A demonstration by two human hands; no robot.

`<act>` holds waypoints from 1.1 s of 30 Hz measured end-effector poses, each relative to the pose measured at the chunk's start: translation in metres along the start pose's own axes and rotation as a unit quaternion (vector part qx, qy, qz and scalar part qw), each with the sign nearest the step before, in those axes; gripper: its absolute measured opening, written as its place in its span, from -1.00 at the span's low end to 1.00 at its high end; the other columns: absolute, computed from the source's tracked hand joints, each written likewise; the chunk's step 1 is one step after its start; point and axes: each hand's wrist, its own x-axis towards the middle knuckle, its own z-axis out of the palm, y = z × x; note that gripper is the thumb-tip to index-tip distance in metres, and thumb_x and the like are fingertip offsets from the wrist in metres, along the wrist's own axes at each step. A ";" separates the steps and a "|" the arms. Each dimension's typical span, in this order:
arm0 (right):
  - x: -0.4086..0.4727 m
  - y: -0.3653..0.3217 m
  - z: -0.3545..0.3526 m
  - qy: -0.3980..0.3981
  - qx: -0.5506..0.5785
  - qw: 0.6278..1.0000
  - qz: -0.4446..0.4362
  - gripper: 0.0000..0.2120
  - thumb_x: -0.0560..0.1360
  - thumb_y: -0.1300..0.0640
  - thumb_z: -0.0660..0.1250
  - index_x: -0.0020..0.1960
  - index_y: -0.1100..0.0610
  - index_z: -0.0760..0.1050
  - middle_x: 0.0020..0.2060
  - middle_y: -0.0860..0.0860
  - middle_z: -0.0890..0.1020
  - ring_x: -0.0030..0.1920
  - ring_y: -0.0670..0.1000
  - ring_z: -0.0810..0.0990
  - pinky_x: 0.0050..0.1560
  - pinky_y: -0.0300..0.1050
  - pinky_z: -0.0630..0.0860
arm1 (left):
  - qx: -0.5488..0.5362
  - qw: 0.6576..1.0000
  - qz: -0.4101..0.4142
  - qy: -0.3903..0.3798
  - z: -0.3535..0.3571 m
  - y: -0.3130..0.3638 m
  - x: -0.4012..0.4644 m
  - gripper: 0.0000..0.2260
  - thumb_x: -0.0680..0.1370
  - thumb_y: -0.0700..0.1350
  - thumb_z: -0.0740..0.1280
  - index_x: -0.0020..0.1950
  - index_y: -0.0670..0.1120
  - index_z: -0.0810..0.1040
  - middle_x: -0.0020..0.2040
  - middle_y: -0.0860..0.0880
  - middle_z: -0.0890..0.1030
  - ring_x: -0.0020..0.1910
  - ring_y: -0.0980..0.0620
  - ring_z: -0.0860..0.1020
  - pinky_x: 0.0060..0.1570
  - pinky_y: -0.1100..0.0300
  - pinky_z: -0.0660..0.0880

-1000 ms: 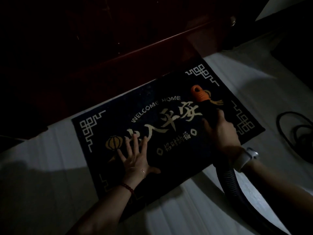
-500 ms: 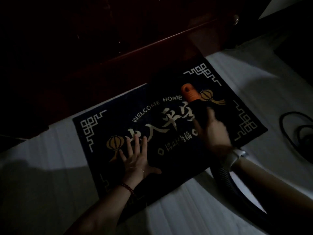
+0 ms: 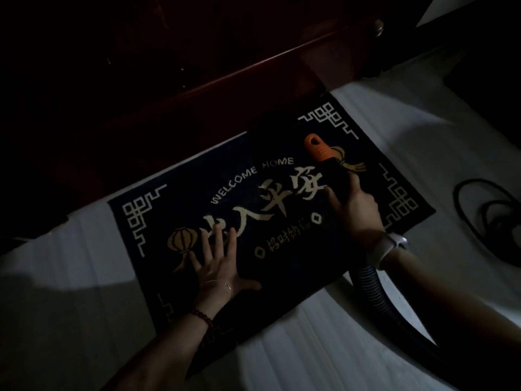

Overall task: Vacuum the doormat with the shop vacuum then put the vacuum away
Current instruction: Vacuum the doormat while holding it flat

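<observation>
Doormat (image 3: 282, 221): one, dark, gold and white lettering "WELCOME HOME", two lantern motifs; lies askew on the floor, far edge against the door.
Nozzle (image 3: 318, 149): one, orange tip on a black tube, resting on the mat beside the right lantern motif.
Hose (image 3: 369, 289): one, black, ribbed; runs from the tube off the mat's near right edge toward the lower right.
Right hand (image 3: 353, 207): clenched round the black tube; pale watch (image 3: 387, 248) on the wrist.
Left hand (image 3: 218, 266): flat, fingers spread, pressed on the mat's near left part, holding nothing; red bead bracelet (image 3: 203, 317) on the wrist.
Cable (image 3: 485, 218): dark loops on the floor, right of the mat, apart from it.
Door (image 3: 197, 80): dark red wood, small metal knob (image 3: 379, 26) at upper right.
Floor (image 3: 70, 320): pale, smooth, crossed by shadows.
Room: dim.
</observation>
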 end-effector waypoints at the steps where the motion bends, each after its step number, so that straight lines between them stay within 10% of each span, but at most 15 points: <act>1: -0.001 0.001 0.002 -0.003 0.009 1.000 0.000 -0.52 0.54 -0.08 0.17 0.38 0.08 0.17 0.10 0.20 0.57 0.04 0.22 0.56 -0.03 0.00 0.46 | 0.005 1.000 0.001 0.003 0.001 -0.001 0.001 0.17 0.20 0.39 0.38 0.44 0.06 -0.40 0.46 -0.04 -0.44 0.43 -0.17 -0.42 0.38 -0.30 -0.19; 23: 0.034 0.010 -0.011 0.105 0.022 0.992 0.072 -0.50 0.55 -0.05 0.17 0.38 0.17 0.16 0.17 0.30 0.51 0.10 0.32 0.50 -0.04 0.01 0.38 | 0.014 1.000 -0.001 0.018 0.002 0.001 0.002 0.18 0.18 0.41 0.37 0.44 0.07 -0.40 0.46 -0.04 -0.43 0.42 -0.16 -0.43 0.38 -0.29 -0.16; 33: -0.056 -0.034 0.057 -0.090 -0.094 0.980 -0.151 -0.44 0.55 -0.10 0.11 0.45 0.09 0.02 0.07 0.15 0.54 -0.05 0.17 0.58 -0.09 -0.01 0.52 | 0.002 1.000 0.014 0.010 -0.002 -0.003 0.002 0.12 0.22 0.38 0.38 0.47 0.10 -0.32 0.49 -0.01 -0.37 0.45 -0.14 -0.39 0.37 -0.28 -0.14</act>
